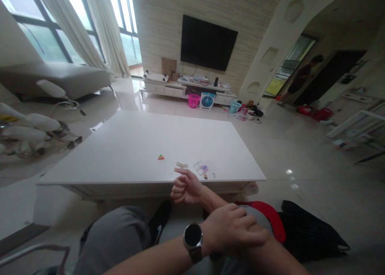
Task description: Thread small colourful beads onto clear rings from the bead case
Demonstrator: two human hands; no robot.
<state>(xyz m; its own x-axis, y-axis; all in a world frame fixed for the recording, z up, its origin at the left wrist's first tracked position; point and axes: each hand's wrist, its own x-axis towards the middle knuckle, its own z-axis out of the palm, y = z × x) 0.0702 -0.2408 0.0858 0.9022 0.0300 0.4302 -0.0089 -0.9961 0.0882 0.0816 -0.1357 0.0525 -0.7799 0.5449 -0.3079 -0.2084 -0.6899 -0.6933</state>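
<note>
My left hand, with a dark round watch on its wrist, is wrapped around my right forearm. My right hand hovers at the near edge of a white table, fingers curled and thumb stretched out; I see nothing in it. Just beyond the thumb lies a small strand-like item, possibly beaded. A clear divided case with colourful bits is to its right, near a small dark-and-yellow piece. Left of the strand sits a little orange-and-green cluster.
Against the far wall are a low white cabinet and a television. A pink basket and a blue-white fan stand before it. Another person is at the far right. Dark cloth lies beside my right leg.
</note>
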